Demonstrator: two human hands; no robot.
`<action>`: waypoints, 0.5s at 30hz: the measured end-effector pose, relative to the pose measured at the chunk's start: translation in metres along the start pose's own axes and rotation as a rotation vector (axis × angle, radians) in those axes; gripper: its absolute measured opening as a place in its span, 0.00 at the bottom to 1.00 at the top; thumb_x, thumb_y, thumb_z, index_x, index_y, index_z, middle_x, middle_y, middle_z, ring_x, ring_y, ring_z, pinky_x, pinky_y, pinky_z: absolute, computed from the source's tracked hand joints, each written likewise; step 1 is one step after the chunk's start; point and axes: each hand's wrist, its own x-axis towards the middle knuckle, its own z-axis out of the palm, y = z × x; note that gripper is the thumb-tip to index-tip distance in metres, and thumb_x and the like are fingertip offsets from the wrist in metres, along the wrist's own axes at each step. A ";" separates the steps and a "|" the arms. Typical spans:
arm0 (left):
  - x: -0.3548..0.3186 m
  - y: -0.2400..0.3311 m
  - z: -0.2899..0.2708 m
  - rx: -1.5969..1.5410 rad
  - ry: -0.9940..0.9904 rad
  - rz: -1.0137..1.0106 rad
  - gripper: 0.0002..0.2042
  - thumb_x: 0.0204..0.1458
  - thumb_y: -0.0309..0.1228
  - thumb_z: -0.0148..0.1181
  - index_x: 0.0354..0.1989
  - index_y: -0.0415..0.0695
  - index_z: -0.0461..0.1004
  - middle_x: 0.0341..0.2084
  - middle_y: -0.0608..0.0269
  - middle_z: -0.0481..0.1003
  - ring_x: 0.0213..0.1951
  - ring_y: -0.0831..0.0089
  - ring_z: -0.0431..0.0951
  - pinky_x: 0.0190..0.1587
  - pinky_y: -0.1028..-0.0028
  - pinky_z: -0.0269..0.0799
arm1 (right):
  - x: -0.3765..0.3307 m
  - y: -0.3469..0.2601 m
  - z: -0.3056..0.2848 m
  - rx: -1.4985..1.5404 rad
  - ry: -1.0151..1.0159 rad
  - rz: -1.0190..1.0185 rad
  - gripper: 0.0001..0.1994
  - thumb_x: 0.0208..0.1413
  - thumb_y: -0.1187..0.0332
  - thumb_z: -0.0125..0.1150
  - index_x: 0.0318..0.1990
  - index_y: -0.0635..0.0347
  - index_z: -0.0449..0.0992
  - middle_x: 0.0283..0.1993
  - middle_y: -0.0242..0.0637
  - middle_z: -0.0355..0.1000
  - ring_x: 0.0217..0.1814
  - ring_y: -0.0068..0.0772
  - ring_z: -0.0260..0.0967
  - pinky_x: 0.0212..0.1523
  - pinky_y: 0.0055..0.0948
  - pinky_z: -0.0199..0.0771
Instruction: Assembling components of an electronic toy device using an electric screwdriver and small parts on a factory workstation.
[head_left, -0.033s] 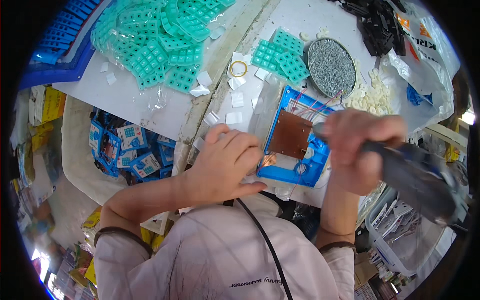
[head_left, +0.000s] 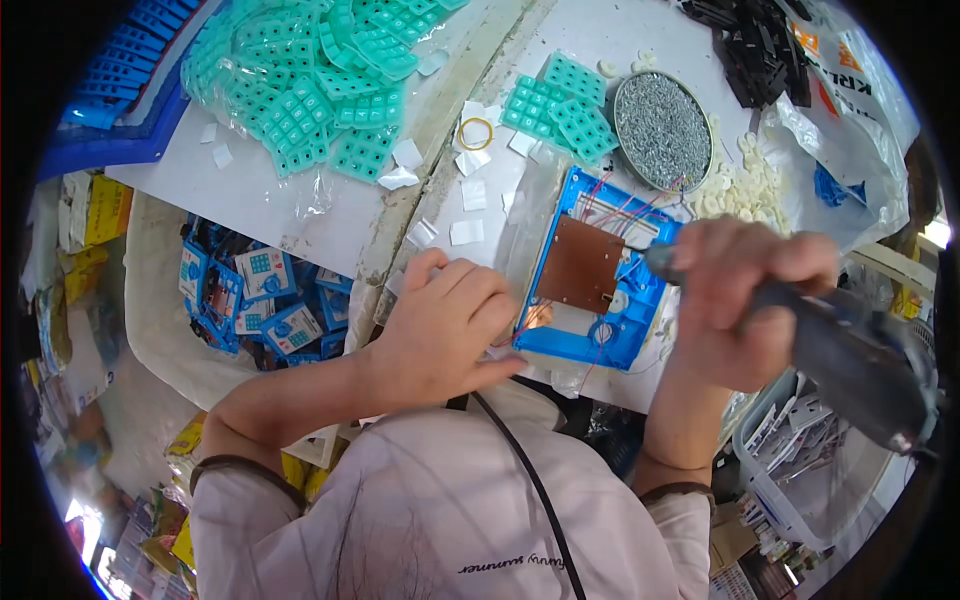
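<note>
A blue plastic casing (head_left: 625,352) lies open on the table in front of me. A brown circuit board (head_left: 577,265) and thin red wires sit inside it. My right hand (head_left: 745,295) is closed around a dark electric screwdriver (head_left: 850,365). Its tip end hangs over the casing's right side, and I cannot tell whether it touches anything. By the casing's left edge rests my left hand (head_left: 430,325), fingers curled under and thumb stretched toward the casing's lower corner. Whatever those fingers hold, if anything, is hidden.
Turquoise keypads (head_left: 300,110) are heaped at the far left, with a smaller pile (head_left: 555,110) behind the casing. A round tin of screws (head_left: 662,130) stands beside pale small parts (head_left: 745,190). Left and below, a white bin (head_left: 150,300) holds blue units. Black parts (head_left: 750,50) lie far right.
My right hand and the screwdriver have shifted to the right, off the circuit board's edge. My left hand and the casing stay nearly where they were.
</note>
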 end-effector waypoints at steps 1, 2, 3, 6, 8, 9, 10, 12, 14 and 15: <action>-0.005 0.002 -0.003 0.068 -0.038 -0.034 0.12 0.40 0.36 0.73 0.31 0.49 0.78 0.32 0.69 0.74 0.41 0.67 0.73 0.49 0.59 0.59 | 0.003 -0.010 -0.011 0.029 -0.001 -0.056 0.27 0.56 0.59 0.70 0.57 0.57 0.62 0.25 0.32 0.67 0.24 0.28 0.65 0.37 0.36 0.72; -0.008 0.003 -0.003 0.073 -0.046 -0.021 0.11 0.41 0.35 0.73 0.30 0.48 0.77 0.32 0.68 0.74 0.40 0.66 0.73 0.49 0.60 0.59 | 0.004 -0.017 -0.017 -0.029 0.039 -0.098 0.31 0.55 0.58 0.71 0.61 0.57 0.61 0.26 0.32 0.68 0.24 0.29 0.65 0.38 0.36 0.73; -0.011 0.004 0.000 0.079 -0.053 -0.008 0.10 0.42 0.34 0.72 0.30 0.48 0.77 0.32 0.68 0.74 0.39 0.66 0.73 0.48 0.60 0.59 | 0.003 -0.020 -0.017 -0.117 0.115 -0.149 0.33 0.56 0.58 0.70 0.64 0.58 0.60 0.29 0.34 0.69 0.27 0.31 0.66 0.41 0.37 0.72; -0.014 0.004 -0.004 -0.033 -0.096 -0.024 0.08 0.46 0.32 0.69 0.30 0.47 0.76 0.31 0.66 0.74 0.37 0.65 0.74 0.45 0.60 0.61 | 0.000 -0.032 0.008 -0.528 0.533 -0.347 0.32 0.59 0.62 0.62 0.67 0.63 0.58 0.36 0.40 0.72 0.38 0.36 0.69 0.47 0.42 0.70; -0.009 0.005 -0.011 -0.101 -0.061 -0.031 0.06 0.47 0.30 0.68 0.30 0.47 0.76 0.30 0.64 0.74 0.36 0.63 0.74 0.43 0.61 0.63 | -0.014 -0.042 0.013 -0.805 0.793 -0.593 0.29 0.59 0.66 0.60 0.66 0.66 0.60 0.39 0.44 0.74 0.45 0.39 0.70 0.50 0.45 0.69; -0.001 0.004 -0.013 -0.118 -0.014 -0.015 0.06 0.47 0.30 0.68 0.30 0.46 0.76 0.30 0.63 0.74 0.35 0.62 0.74 0.41 0.61 0.64 | -0.036 -0.056 0.007 -0.954 0.634 -0.531 0.27 0.57 0.68 0.61 0.63 0.66 0.64 0.40 0.44 0.74 0.47 0.40 0.69 0.50 0.44 0.69; 0.004 0.003 -0.016 -0.121 0.038 -0.012 0.06 0.47 0.29 0.68 0.29 0.46 0.75 0.29 0.62 0.74 0.33 0.60 0.75 0.40 0.62 0.64 | -0.057 -0.068 0.000 -1.070 0.462 -0.480 0.24 0.55 0.71 0.62 0.60 0.65 0.68 0.41 0.44 0.74 0.49 0.40 0.69 0.49 0.44 0.69; 0.018 -0.003 -0.024 -0.039 0.090 -0.029 0.06 0.47 0.26 0.68 0.29 0.44 0.75 0.29 0.62 0.74 0.33 0.59 0.74 0.38 0.63 0.65 | -0.085 -0.049 -0.007 -1.147 -0.082 -0.126 0.17 0.49 0.72 0.68 0.48 0.60 0.76 0.41 0.40 0.72 0.46 0.40 0.66 0.45 0.40 0.67; 0.038 -0.013 -0.022 0.026 0.131 0.012 0.05 0.48 0.25 0.68 0.29 0.43 0.75 0.29 0.61 0.75 0.34 0.58 0.74 0.38 0.63 0.65 | -0.088 -0.008 0.014 -1.218 -0.180 0.011 0.11 0.43 0.71 0.72 0.36 0.56 0.78 0.38 0.35 0.70 0.41 0.40 0.64 0.43 0.39 0.64; 0.044 -0.018 -0.019 0.054 0.123 0.012 0.05 0.48 0.25 0.67 0.29 0.43 0.75 0.29 0.61 0.75 0.34 0.58 0.74 0.38 0.63 0.65 | -0.090 0.003 0.018 -1.243 -0.203 0.056 0.08 0.41 0.73 0.71 0.31 0.56 0.78 0.35 0.33 0.69 0.40 0.41 0.64 0.44 0.40 0.63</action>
